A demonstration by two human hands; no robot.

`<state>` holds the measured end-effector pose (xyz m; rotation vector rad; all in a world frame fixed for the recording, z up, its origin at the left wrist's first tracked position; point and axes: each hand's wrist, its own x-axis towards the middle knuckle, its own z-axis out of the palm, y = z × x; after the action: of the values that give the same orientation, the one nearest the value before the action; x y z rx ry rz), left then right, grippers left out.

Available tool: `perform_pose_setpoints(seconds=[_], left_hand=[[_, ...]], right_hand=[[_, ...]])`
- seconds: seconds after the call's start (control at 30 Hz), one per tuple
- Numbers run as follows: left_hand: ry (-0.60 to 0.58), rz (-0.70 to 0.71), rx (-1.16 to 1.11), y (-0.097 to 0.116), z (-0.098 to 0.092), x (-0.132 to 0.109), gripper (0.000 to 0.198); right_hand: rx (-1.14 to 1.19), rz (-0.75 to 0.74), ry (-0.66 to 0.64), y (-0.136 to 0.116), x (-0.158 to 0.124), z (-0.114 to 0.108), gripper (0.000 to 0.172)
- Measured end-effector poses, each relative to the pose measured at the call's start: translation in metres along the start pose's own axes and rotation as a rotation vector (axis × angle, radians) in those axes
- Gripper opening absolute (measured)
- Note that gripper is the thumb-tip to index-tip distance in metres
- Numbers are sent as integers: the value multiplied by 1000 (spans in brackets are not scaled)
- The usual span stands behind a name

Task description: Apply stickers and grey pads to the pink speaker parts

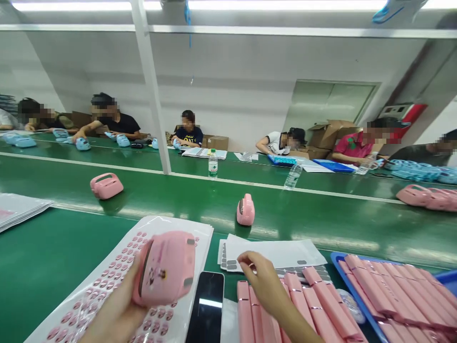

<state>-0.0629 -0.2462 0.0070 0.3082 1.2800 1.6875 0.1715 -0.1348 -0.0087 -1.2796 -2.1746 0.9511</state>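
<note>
My left hand [119, 312] grips a pink plastic toy case [166, 267] and holds it above a white sheet of pink stickers [107, 281]. My right hand [262, 281] is curled, with thumb and fingertips pinched over a white sheet of grey stickers [271, 252]; whether it holds one is too small to tell. A row of pink strips [271, 309] lies under my right wrist. A black phone [207, 307] lies between my hands.
A blue tray of pink strips [400, 295] sits at the right. Pink cases [106, 185] [245, 209] stand on the green conveyor belt [321, 209], more at the far right [426, 196]. Water bottles [213, 164] stand beyond. Several people sit working across the belt.
</note>
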Motion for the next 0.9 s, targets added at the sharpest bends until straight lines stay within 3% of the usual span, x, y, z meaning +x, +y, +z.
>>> perform_pose_setpoints(seconds=[0.07, 0.13, 0.27, 0.37, 0.47, 0.57, 0.63, 0.73, 0.8, 0.9], left_hand=[[18, 277, 500, 16, 21, 36, 54], [17, 365, 661, 28, 50, 72, 52], [-168, 607, 1102, 31, 113, 135, 22], [-246, 699, 1381, 17, 143, 169, 16], [-221, 668, 1547, 1, 154, 195, 23], [-144, 657, 1612, -9, 163, 203, 36], [-143, 739, 1602, -16, 177, 197, 44], [-300, 863, 1523, -38, 208, 177, 46], [-401, 795, 1473, -58, 231, 165, 51], [-347, 594, 1413, -83, 257, 156, 52]], right_hand=[[-142, 25, -34, 15, 25, -6, 24], [-212, 61, -96, 24, 45, 0, 21], [-384, 140, -205, 29, 64, 25, 24], [-490, 195, -263, 27, 71, 39, 18], [-530, 223, -290, 26, 77, 45, 16], [-513, 261, -308, 31, 83, 48, 18], [-483, 278, -295, 36, 87, 49, 18], [-432, 276, -238, 45, 90, 52, 20], [-404, 273, -196, 49, 90, 55, 22], [-376, 294, -141, 53, 89, 57, 26]])
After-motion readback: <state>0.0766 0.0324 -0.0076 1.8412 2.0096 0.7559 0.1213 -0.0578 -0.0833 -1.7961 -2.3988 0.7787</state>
